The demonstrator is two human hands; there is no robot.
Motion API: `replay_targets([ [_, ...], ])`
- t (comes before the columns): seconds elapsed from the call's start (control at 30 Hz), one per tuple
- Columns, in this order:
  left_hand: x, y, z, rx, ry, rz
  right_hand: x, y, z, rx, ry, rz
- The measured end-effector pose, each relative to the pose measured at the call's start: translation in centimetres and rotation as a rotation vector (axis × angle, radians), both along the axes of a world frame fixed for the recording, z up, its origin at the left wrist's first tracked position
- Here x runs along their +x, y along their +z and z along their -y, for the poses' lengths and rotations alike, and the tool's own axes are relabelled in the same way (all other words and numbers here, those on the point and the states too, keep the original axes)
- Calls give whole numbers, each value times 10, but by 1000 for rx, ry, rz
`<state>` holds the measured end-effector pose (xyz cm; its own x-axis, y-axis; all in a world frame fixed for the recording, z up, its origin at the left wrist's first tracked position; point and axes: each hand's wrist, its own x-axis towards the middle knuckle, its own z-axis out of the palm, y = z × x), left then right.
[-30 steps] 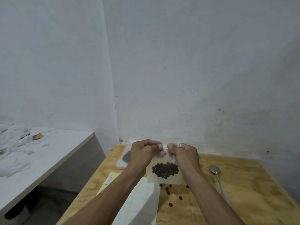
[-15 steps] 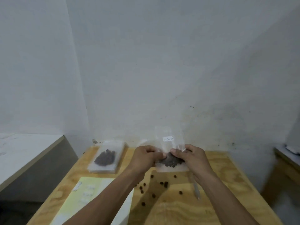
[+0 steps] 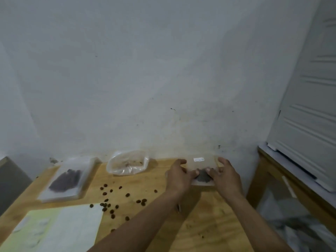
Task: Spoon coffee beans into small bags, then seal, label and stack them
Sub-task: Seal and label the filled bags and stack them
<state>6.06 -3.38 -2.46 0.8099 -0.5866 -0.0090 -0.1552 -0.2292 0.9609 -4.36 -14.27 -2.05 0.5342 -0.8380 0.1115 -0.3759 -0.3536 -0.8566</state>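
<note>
A small clear bag (image 3: 200,161) with a white label and dark coffee beans inside lies flat at the back right of the wooden table (image 3: 209,215), near the wall. My left hand (image 3: 179,176) rests on its left side and my right hand (image 3: 225,176) on its right side. Both thumbs press on the bag near the beans, and the fingers lie fairly straight along its edges. A stack of filled bags (image 3: 63,179) sits at the back left. A spoon (image 3: 179,208) is mostly hidden under my left forearm.
A larger crumpled plastic bag (image 3: 127,162) holding a few beans stands by the wall. Loose beans (image 3: 109,199) are scattered mid-table. A pale label sheet (image 3: 54,230) lies at the front left. The table's right edge is close to a second wooden stand (image 3: 291,180).
Both hands have carried the small bag from mid-air in front of me down to the table's back right and laid it flat. The view has swung right.
</note>
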Motion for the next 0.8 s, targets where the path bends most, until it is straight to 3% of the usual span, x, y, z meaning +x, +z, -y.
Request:
replay_targets([
  [0.17, -15, -15, 20, 403, -281, 415, -8, -37, 26, -273, 89, -291],
  [0.3, -24, -20, 24, 512, -464, 597, -11, -58, 34, -394, 151, -335],
  [0.6, -22, -33, 26, 645, -575, 704, -11, -56, 31, -454, 165, -383],
  [0.8, -16, -24, 10, 403, -461, 608, -17, -55, 30, -398, 141, -295],
])
